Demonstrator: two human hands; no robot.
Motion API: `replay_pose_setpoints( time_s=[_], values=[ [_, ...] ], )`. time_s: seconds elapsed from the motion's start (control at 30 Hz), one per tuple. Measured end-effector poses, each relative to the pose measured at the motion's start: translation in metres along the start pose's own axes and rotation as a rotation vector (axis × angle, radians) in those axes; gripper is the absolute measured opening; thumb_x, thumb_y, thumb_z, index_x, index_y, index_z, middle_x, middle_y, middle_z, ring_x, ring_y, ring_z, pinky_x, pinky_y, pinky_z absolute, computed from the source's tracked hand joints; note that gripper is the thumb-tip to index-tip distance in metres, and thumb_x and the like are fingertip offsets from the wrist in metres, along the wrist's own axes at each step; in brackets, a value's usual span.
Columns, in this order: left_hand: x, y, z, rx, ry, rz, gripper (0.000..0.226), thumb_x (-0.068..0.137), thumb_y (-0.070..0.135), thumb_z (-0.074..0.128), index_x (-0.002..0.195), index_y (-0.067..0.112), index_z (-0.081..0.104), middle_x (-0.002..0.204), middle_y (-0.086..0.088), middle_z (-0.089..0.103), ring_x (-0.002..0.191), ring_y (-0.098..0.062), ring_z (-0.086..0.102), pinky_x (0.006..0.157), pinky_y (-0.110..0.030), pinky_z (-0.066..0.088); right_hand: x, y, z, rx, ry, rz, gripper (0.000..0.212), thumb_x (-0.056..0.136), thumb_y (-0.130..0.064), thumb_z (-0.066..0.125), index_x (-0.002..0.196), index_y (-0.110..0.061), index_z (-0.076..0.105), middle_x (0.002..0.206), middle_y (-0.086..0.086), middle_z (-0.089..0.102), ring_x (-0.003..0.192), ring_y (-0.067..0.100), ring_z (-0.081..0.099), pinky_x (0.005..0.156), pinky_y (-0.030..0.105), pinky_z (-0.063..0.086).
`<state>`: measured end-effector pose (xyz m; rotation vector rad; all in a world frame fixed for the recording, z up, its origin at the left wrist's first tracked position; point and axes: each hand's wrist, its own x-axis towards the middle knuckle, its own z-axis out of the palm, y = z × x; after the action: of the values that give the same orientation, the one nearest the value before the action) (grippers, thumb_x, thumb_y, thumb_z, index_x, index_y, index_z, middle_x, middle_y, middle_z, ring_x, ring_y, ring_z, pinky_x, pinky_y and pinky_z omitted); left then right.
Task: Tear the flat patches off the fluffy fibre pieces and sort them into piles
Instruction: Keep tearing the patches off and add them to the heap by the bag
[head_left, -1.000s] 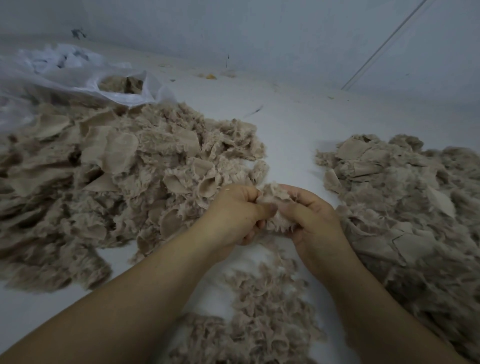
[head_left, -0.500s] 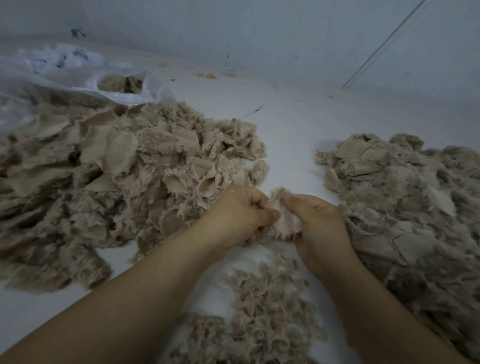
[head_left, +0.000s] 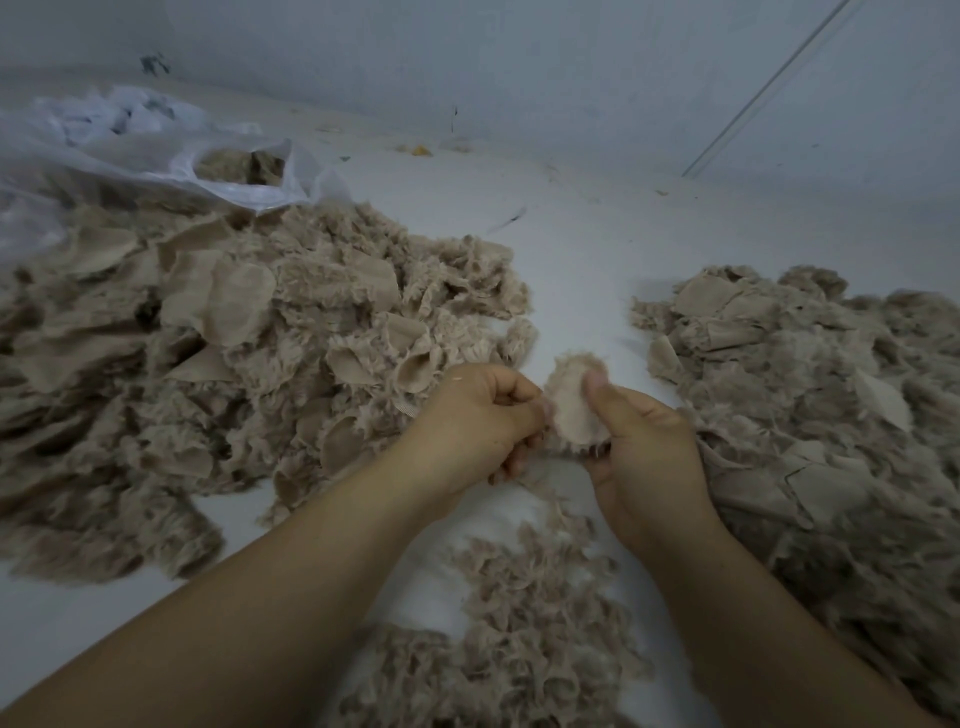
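Two bare forearms reach in from the bottom edge, with no sleeves, watch, bracelets or gloves. The left hand (head_left: 478, 415) and right hand (head_left: 644, 447) wear no rings; the fingernails that show are short and unpainted.

Three heaps of beige fibre are counted: left heap (head_left: 218, 364), right heap (head_left: 810, 415), near heap (head_left: 519, 634). One plastic bag (head_left: 130, 150) and two hands are noted.
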<state>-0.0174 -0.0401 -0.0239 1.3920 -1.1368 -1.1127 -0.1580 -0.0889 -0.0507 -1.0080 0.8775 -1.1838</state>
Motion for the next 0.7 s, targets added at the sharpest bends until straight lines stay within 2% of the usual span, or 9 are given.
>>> replay_pose_setpoints(
  time_s=[0.07, 0.13, 0.23, 0.27, 0.3, 0.4, 0.5, 0.6, 0.7],
  values=[
    [-0.001, -0.001, 0.003, 0.131, 0.034, 0.082, 0.018, 0.093, 0.005, 0.062, 0.077, 0.007, 0.069, 0.060, -0.007, 0.062, 0.046, -0.011, 0.054, 0.046, -0.027, 0.049, 0.003, -0.001, -0.002, 0.085, 0.063, 0.021, 0.029, 0.091, -0.023, 0.063, 0.094, 0.005, 0.072, 0.095, 0.029, 0.072, 0.088, 0.039, 0.070, 0.080, 0.047, 0.060],
    [-0.005, 0.001, 0.004, 0.271, -0.051, 0.117, 0.013, 0.091, 0.003, 0.063, 0.083, 0.006, 0.073, 0.067, -0.012, 0.068, 0.056, -0.016, 0.061, 0.058, -0.033, 0.055, 0.007, 0.002, -0.005, 0.122, 0.088, 0.018, 0.022, 0.095, -0.017, 0.062, 0.084, -0.005, 0.077, 0.086, 0.015, 0.076, 0.079, 0.024, 0.074, 0.065, 0.031, 0.059],
    [-0.015, 0.012, 0.000, 0.395, -0.505, -0.021, 0.014, 0.090, 0.011, 0.068, 0.078, 0.013, 0.075, 0.065, -0.005, 0.070, 0.057, -0.026, 0.060, 0.056, -0.033, 0.055, 0.008, 0.005, -0.005, 0.138, 0.107, -0.002, 0.024, 0.095, -0.015, 0.063, 0.077, -0.008, 0.077, 0.081, 0.010, 0.077, 0.073, 0.017, 0.074, 0.060, 0.023, 0.057],
    [-0.019, 0.016, -0.001, 0.449, -0.615, -0.047, 0.015, 0.090, 0.014, 0.068, 0.076, 0.015, 0.075, 0.061, -0.001, 0.066, 0.055, -0.026, 0.058, 0.055, -0.031, 0.054, 0.007, 0.005, -0.004, 0.131, 0.113, -0.005, 0.022, 0.095, -0.015, 0.064, 0.079, -0.008, 0.076, 0.081, 0.010, 0.077, 0.073, 0.017, 0.074, 0.061, 0.024, 0.057],
    [-0.021, 0.018, -0.001, 0.481, -0.639, -0.055, 0.016, 0.090, 0.016, 0.068, 0.076, 0.014, 0.075, 0.059, -0.002, 0.063, 0.053, -0.024, 0.056, 0.053, -0.030, 0.054, 0.006, 0.004, -0.003, 0.118, 0.114, -0.005, 0.021, 0.094, -0.017, 0.065, 0.080, -0.007, 0.076, 0.081, 0.011, 0.076, 0.074, 0.019, 0.073, 0.063, 0.026, 0.057],
    [-0.018, 0.019, 0.003, 0.385, -0.348, -0.082, 0.016, 0.093, 0.016, 0.063, 0.084, 0.005, 0.070, 0.067, -0.014, 0.070, 0.049, -0.024, 0.058, 0.043, -0.027, 0.048, 0.004, 0.003, -0.002, 0.064, 0.099, -0.005, 0.022, 0.093, -0.022, 0.067, 0.079, -0.008, 0.077, 0.079, 0.013, 0.073, 0.073, 0.026, 0.068, 0.069, 0.037, 0.055],
    [-0.007, 0.014, 0.002, 0.242, -0.015, -0.036, 0.024, 0.090, 0.030, 0.068, 0.086, 0.007, 0.063, 0.061, -0.009, 0.067, 0.044, -0.021, 0.054, 0.040, -0.024, 0.037, 0.003, 0.002, -0.002, 0.080, 0.074, -0.024, 0.025, 0.092, -0.020, 0.066, 0.075, -0.005, 0.075, 0.072, 0.013, 0.071, 0.068, 0.024, 0.069, 0.065, 0.034, 0.057],
    [-0.003, 0.004, 0.008, 0.211, 0.074, 0.024, 0.027, 0.085, 0.037, 0.073, 0.099, 0.020, 0.058, 0.063, -0.004, 0.066, 0.047, -0.008, 0.054, 0.040, -0.021, 0.038, 0.001, 0.003, -0.002, 0.043, 0.024, -0.023, 0.031, 0.093, -0.023, 0.067, 0.077, 0.003, 0.066, 0.076, 0.028, 0.062, 0.073, 0.037, 0.063, 0.076, 0.048, 0.056],
    [-0.004, -0.009, 0.018, 0.257, 0.158, 0.269, 0.033, 0.086, 0.022, 0.072, 0.106, 0.031, 0.048, 0.066, 0.005, 0.057, 0.053, -0.001, 0.050, 0.048, -0.017, 0.041, -0.001, 0.005, -0.001, 0.018, -0.009, -0.024, 0.030, 0.094, -0.024, 0.067, 0.073, -0.003, 0.071, 0.078, 0.028, 0.065, 0.075, 0.039, 0.063, 0.071, 0.042, 0.056]
  ],
)
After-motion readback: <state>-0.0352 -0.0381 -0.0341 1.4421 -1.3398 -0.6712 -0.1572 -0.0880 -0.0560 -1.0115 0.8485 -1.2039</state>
